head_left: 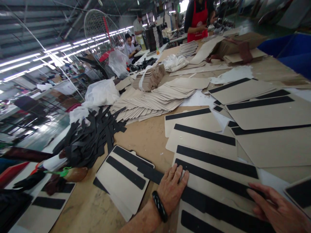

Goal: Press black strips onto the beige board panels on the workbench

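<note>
My left hand (173, 183), with a dark bangle at the wrist, lies flat with fingers spread. Its fingertips press near the left end of a black strip (213, 176) on a beige board panel (218, 158). My right hand (277, 202) has its fingers stretched over the right end of that strip, touching it; part of this hand is outside the picture. Another black strip (150, 173) extends from under my left hand onto a stack of beige panels (123, 191) at the left. Below my hands, more black strips (199, 223) cross the nearest panel.
A heap of loose black strips (93, 139) lies at left. Fanned beige boards (155, 100) spread across the table's middle. Panels with black strips (262, 110) overlap at right. Plastic bags (100, 92) and a large fan (103, 32) stand behind. A person in a red apron (198, 19) works beyond.
</note>
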The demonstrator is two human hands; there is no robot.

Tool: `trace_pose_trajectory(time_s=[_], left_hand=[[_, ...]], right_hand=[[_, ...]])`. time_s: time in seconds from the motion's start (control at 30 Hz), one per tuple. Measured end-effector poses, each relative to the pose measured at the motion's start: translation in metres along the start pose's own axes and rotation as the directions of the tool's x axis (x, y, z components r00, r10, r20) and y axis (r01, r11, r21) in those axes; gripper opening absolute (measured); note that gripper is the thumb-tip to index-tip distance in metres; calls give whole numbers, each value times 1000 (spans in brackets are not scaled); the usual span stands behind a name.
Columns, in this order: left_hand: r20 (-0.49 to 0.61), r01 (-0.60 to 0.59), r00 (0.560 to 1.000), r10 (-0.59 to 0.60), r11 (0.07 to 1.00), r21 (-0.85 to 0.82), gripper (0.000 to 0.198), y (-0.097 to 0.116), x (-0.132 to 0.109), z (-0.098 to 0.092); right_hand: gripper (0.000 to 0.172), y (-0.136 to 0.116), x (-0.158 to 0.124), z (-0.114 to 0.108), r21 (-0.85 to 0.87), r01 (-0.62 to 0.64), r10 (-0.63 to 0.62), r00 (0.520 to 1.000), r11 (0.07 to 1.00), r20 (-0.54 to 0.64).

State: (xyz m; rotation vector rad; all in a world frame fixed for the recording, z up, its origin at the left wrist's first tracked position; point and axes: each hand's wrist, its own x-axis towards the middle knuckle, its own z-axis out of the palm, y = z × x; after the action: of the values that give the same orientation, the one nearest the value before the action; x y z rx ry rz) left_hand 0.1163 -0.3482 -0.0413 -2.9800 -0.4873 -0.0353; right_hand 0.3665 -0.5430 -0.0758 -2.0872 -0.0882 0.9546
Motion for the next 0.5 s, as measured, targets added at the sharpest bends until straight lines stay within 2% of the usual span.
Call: trace_pose_trajectory(time_s=[0.07, 0.17, 0.3, 0.5], left_hand=[[2, -2, 1000, 2, 1000, -4, 41, 0, 0, -1], [-4, 4, 1000, -4, 1000, -7, 41, 0, 1, -2], [-4, 22, 1000, -22, 1000, -17, 43, -1, 3, -4], [12, 3, 1000, -3, 1000, -19, 49, -3, 4, -3]], right_hand=[[66, -2, 1, 0, 59, -39, 39, 999, 997, 11], [68, -7, -5, 4, 94, 22, -21, 1000, 995, -11], [68, -14, -15, 9, 80, 100, -99, 995, 992, -23], [62, -15, -18, 11, 23, 133, -132, 990, 991, -48]])
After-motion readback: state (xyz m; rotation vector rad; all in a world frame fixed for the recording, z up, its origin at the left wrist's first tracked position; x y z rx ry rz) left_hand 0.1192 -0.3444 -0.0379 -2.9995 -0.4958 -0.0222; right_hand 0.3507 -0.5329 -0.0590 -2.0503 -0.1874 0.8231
